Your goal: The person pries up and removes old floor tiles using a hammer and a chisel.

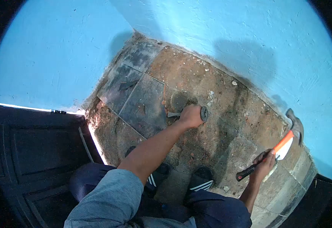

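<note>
My left hand (191, 116) is closed round the handle of a chisel (174, 114), whose flat metal blade points left at the edge of a dark floor tile (145, 102). The chisel's round dark end shows on the right side of the fist. At the right, my right hand (264, 165) grips a claw hammer (284, 140) with an orange shaft and a black grip. The hammer's metal head points up and right, near the blue wall and apart from the chisel. A white object (284, 149) shows beside the hammer shaft.
Blue walls (59, 57) meet at a corner beyond the floor. Rubble and broken bits lie on the rough brown floor (196, 72). A dark panelled door (32, 148) stands at the left. My feet in dark striped sandals (201, 178) are at the lower middle.
</note>
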Motion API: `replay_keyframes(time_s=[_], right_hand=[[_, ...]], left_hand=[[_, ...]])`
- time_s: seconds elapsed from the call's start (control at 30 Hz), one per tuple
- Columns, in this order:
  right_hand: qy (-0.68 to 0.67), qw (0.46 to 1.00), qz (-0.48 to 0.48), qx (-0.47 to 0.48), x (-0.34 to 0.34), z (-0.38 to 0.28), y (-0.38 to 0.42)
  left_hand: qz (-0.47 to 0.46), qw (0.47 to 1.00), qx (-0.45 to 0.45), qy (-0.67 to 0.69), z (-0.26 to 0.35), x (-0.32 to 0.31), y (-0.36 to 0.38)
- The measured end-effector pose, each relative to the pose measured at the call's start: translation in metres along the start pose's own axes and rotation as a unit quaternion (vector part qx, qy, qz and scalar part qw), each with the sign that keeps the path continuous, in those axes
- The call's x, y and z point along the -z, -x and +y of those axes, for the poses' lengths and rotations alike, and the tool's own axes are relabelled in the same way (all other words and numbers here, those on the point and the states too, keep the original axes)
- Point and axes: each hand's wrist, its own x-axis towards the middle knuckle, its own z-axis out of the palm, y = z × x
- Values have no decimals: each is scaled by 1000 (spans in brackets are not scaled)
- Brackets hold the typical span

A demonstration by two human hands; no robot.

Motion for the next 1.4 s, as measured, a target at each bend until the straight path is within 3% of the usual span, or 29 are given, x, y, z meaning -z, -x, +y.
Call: replay_keyframes(time_s=[0.1, 0.17, 0.2, 0.27, 0.3, 0.37, 0.47, 0.5, 0.57, 0.7, 0.8, 0.93, 1.0, 1.03, 1.07, 1.2, 1.3, 1.33, 1.4], right_hand=[[19, 998, 50, 22, -20, 24, 28], [94, 993, 4, -67, -37, 82, 67], [298, 945, -135, -19, -43, 103, 79], [245, 894, -305, -220, -65, 129, 88], [295, 886, -326, -148, -62, 133, 95], [384, 847, -368, 5, -56, 145, 110], [301, 875, -348, -147, -37, 159, 122], [294, 882, -336, -149, -33, 157, 118], [286, 894, -308, -154, -22, 134, 110], [202, 942, -204, -174, -12, 103, 87], [181, 949, -156, -207, -12, 65, 68], [192, 959, -125, -167, 6, 70, 48], [313, 941, -116, -54, 18, 86, 39], [370, 922, -109, 3, 20, 91, 38], [325, 943, -70, 18, 13, 87, 42], [422, 902, -29, 85, 18, 102, 37], [472, 875, -13, 106, 20, 110, 33], [490, 866, -17, 102, 17, 106, 34], [514, 854, -22, 78, 11, 100, 36]], left_hand=[[32, 999, -22, -9, -1, -6, 1], [25, 1000, -17, -8, -3, -9, -1], [22, 1000, -15, -7, -6, -12, -3], [2, 996, 41, -73, -42, -12, -5], [-11, 992, 71, -107, -59, -9, -1], [-12, 988, 14, -152, -69, 14, 20], [14, 988, -9, -155, -60, 34, 32], [32, 989, -9, -143, -52, 38, 29], [128, 968, -150, -158, -26, 41, 27], [228, 942, -240, -60, 66, 108, 29], [224, 954, -197, -24, 94, 152, 22], [157, 977, -141, 28, 93, 195, 17], [128, 984, -111, 61, 72, 200, 13], [149, 979, -117, 69, 55, 195, 9], [169, 975, -124, 79, 35, 185, 4], [207, 971, -76, 88, 47, 176, 29], [144, 966, -146, 155, 51, 161, 36], [202, 949, -204, 131, 50, 148, 36], [155, 949, -271, 49, 53, 138, 44]])
